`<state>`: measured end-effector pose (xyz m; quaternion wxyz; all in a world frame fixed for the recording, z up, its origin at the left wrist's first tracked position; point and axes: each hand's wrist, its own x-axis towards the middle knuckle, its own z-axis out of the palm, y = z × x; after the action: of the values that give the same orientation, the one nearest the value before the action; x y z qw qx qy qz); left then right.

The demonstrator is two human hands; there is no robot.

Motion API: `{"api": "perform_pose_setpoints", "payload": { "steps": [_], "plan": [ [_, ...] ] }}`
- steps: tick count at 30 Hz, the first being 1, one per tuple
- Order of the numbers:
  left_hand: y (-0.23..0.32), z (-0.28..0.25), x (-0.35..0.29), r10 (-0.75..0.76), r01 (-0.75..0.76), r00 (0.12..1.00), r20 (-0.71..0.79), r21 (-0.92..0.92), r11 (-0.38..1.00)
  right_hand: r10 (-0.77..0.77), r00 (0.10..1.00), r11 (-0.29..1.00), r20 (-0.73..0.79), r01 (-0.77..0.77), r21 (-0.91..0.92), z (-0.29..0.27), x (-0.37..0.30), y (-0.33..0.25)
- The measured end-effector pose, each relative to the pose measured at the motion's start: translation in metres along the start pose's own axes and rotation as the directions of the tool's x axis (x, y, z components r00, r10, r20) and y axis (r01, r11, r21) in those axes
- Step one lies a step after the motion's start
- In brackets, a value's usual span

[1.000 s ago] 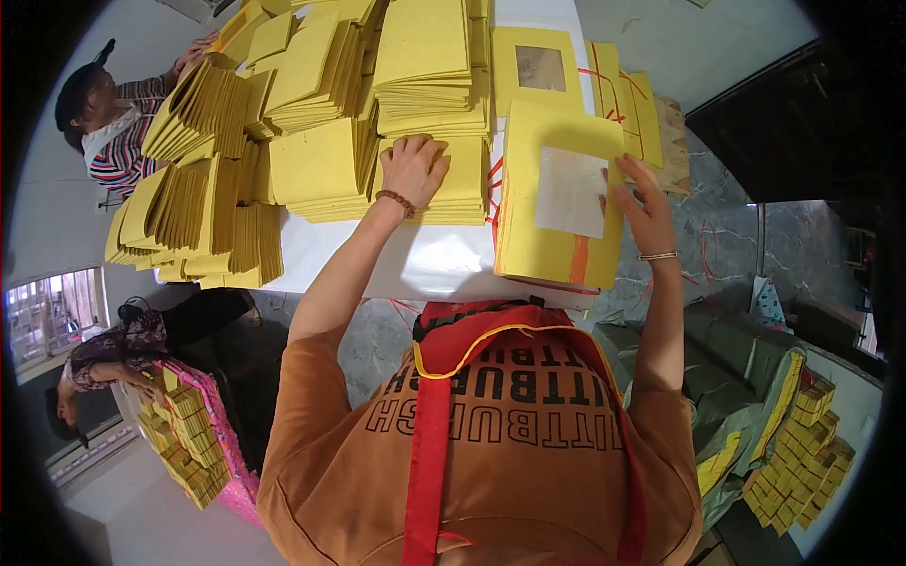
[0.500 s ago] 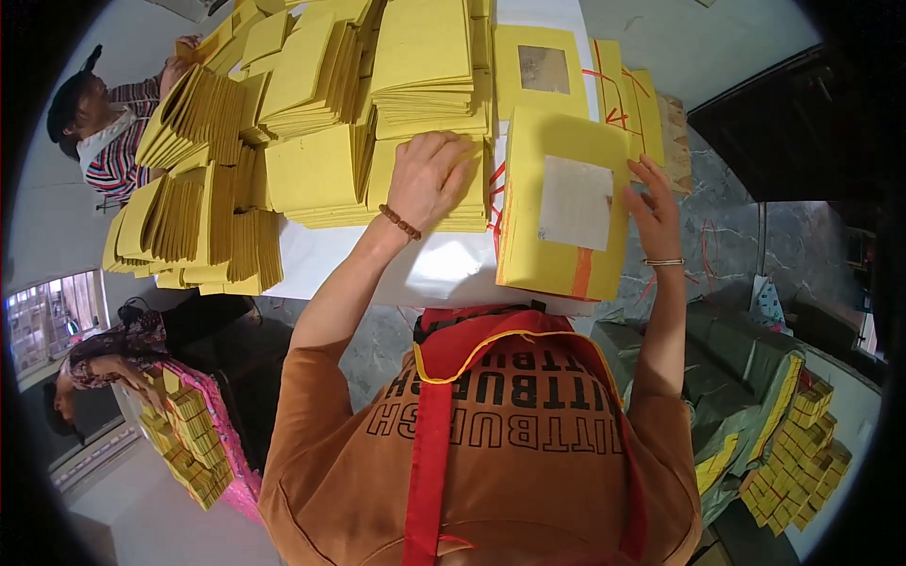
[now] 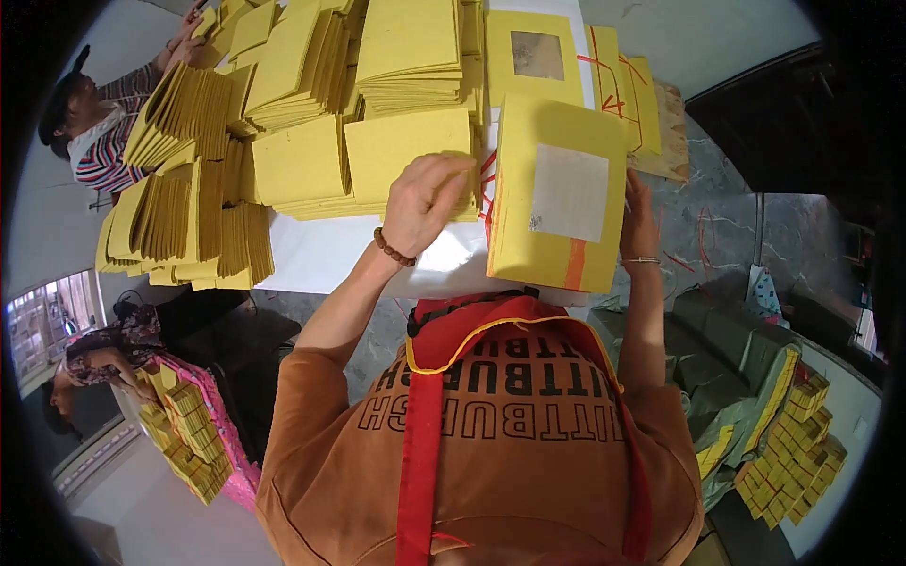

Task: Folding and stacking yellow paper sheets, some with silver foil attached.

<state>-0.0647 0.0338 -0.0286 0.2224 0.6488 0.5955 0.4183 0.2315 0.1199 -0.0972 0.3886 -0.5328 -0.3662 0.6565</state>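
Note:
My left hand [image 3: 425,200], with a brown bead bracelet on its wrist, is bent at the near right edge of a stack of yellow folded paper sheets [image 3: 401,146]. Its thumb and index finger close on that edge, and the top sheets stand tilted up behind them. To the right lies a thick bundle of yellow sheets [image 3: 514,189] with a pale rectangular patch [image 3: 571,193] on top and an orange strip below it. My right hand [image 3: 639,222], wearing a thin bangle, rests along the bundle's right side, fingers stretched out and partly hidden by its edge.
More yellow paper stacks [image 3: 293,61] crowd the white table [image 3: 321,255] at left and back. Red-tied bundles [image 3: 637,113] lie at the far right. A person in a striped top [image 3: 113,141] works at the left; another [image 3: 104,363] sits by a pink-lined box [image 3: 222,415].
My left hand's fingers have drawn in, and the top sheets beside them have shifted up and left. My right hand has moved from over the bundle's right edge down along its side.

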Motion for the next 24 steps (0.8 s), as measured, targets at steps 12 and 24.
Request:
{"api": "perform_pose_setpoints", "payload": {
  "steps": [12, 24],
  "plan": [
    [-0.067, 0.012, -0.022, -0.015, -0.217, 0.944, 0.331, 0.651, 0.728, 0.152, 0.983, 0.951, 0.106, -0.174, 0.254, 0.000, -0.005, 0.024],
    [-0.078, -0.002, -0.012, 0.022, -0.350, 0.883, 0.468, 0.627, 0.695, 0.238, 0.971, 0.956, 0.024, -0.239, 0.169, -0.001, -0.007, 0.035]
  ]
}}
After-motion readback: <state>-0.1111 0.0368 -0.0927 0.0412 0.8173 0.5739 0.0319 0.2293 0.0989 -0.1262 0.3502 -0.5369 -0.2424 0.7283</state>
